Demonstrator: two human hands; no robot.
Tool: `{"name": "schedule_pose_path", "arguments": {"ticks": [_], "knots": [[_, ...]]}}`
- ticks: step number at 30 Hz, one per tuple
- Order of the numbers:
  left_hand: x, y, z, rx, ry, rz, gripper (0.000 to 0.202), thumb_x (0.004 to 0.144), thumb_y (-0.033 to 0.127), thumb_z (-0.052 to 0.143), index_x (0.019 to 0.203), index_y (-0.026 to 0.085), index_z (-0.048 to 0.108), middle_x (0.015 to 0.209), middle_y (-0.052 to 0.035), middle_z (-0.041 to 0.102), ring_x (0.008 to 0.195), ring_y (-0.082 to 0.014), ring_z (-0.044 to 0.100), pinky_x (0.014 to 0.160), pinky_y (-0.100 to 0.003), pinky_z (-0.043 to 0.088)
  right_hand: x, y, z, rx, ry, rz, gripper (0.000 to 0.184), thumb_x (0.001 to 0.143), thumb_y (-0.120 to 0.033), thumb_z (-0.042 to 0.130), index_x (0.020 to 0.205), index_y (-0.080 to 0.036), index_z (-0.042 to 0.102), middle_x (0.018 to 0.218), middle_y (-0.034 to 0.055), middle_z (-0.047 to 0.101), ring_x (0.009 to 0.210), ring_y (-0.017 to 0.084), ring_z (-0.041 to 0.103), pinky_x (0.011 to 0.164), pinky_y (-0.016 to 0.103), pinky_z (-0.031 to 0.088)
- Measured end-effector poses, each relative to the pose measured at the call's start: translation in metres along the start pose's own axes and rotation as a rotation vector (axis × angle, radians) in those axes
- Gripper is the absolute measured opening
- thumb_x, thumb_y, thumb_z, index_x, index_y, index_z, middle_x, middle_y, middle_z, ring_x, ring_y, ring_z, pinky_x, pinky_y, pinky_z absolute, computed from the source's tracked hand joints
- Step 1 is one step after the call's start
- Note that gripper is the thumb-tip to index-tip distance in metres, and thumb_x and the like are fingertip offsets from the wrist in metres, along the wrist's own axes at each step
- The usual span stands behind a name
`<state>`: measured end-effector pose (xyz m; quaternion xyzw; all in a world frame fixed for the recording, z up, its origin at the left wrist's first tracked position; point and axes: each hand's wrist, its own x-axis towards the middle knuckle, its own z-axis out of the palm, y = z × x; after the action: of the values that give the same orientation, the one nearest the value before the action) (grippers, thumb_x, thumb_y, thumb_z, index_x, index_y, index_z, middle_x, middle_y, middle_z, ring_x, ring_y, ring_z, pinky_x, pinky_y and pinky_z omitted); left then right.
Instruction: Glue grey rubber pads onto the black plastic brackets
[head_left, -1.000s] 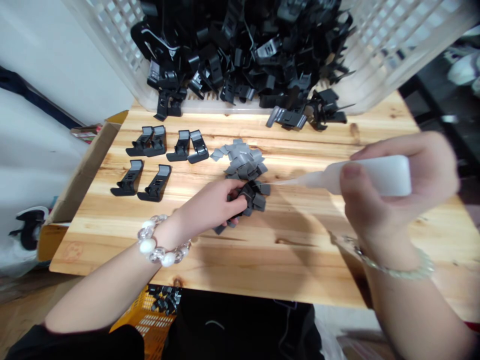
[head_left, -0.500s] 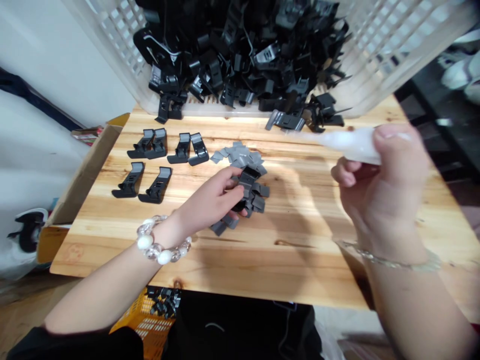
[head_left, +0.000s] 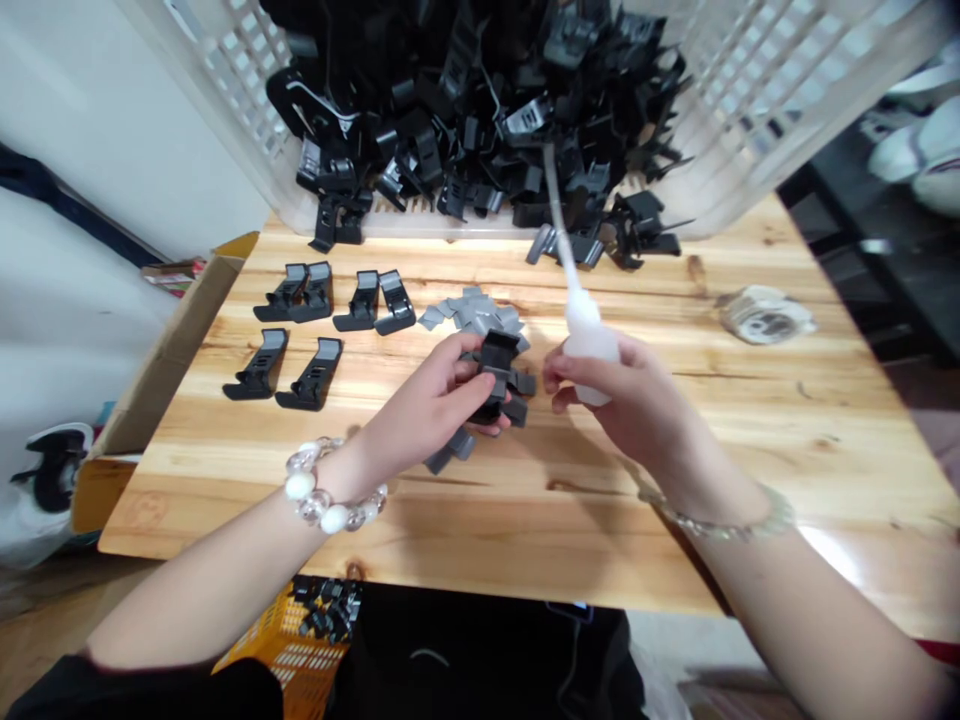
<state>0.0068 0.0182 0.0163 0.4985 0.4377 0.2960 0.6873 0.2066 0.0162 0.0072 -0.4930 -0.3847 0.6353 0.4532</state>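
Note:
Between the thumb and fingers of my left hand [head_left: 442, 395] is a black plastic clip [head_left: 498, 358], held just above the table. Small grey pads [head_left: 480, 308] lie in a loose heap behind it, and darker grey pieces [head_left: 450, 452] lie partly hidden under the hand. My right hand [head_left: 630, 390] grips a white squeeze bottle [head_left: 590, 345]. Its long thin nozzle points up and away from me, apart from the clip. To the left, several similar black clips [head_left: 311, 375] stand in pairs on the wood.
A white plastic basket [head_left: 720, 215] heaped with black plastic parts [head_left: 450, 110] takes up the table's back edge. A roll of tape [head_left: 766, 315] lies on the wooden table [head_left: 300, 530] at right. Below the front edge, an orange basket [head_left: 300, 660] holds small dark parts.
My right hand has swung left and inward with the bottle, whose nozzle has turned from pointing left to pointing up. The tape roll now shows. My left hand has barely moved.

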Motion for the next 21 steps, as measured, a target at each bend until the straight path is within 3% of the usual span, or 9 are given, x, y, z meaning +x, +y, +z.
{"name": "schedule_pose_path", "arguments": {"ticks": [6,10,17,21], "knots": [[0.004,-0.008,0.000,0.004,-0.008,0.005,0.025,0.093,0.022,0.053,0.116,0.017,0.046,0.093,-0.0039,0.067,0.064,-0.0115,0.068,0.066,-0.028,0.060,-0.005,0.006,0.006,-0.114,-0.065,-0.007,0.021,0.065,-0.030,0.083,0.072,-0.016,0.069,0.065,0.0015,0.066,0.059,0.012,0.060,0.053,0.026,0.052],[0.005,-0.010,0.001,0.026,-0.001,-0.017,0.025,0.092,0.022,0.054,0.116,0.017,0.045,0.095,-0.0046,0.067,0.062,-0.0112,0.068,0.064,-0.027,0.060,-0.006,0.006,0.012,-0.160,-0.012,-0.008,0.022,0.060,-0.023,0.084,0.075,-0.016,0.069,0.070,0.0009,0.066,0.060,0.011,0.059,0.052,0.024,0.051],[0.003,-0.011,0.005,0.023,-0.015,-0.001,0.022,0.093,0.020,0.052,0.113,0.017,0.044,0.091,-0.0031,0.067,0.064,-0.0093,0.065,0.062,-0.022,0.058,-0.013,0.005,0.015,-0.309,0.009,-0.050,0.018,0.066,-0.025,0.079,0.070,-0.014,0.066,0.065,0.0019,0.066,0.059,0.012,0.059,0.054,0.024,0.048],[0.002,-0.014,0.003,0.050,-0.004,-0.007,0.026,0.092,0.024,0.055,0.116,0.019,0.045,0.096,-0.0037,0.066,0.065,-0.0106,0.066,0.064,-0.026,0.059,-0.011,0.007,0.014,-0.422,0.056,-0.137,0.016,0.070,-0.026,0.076,0.080,-0.015,0.068,0.071,0.0007,0.065,0.057,0.012,0.056,0.053,0.026,0.046]]}}
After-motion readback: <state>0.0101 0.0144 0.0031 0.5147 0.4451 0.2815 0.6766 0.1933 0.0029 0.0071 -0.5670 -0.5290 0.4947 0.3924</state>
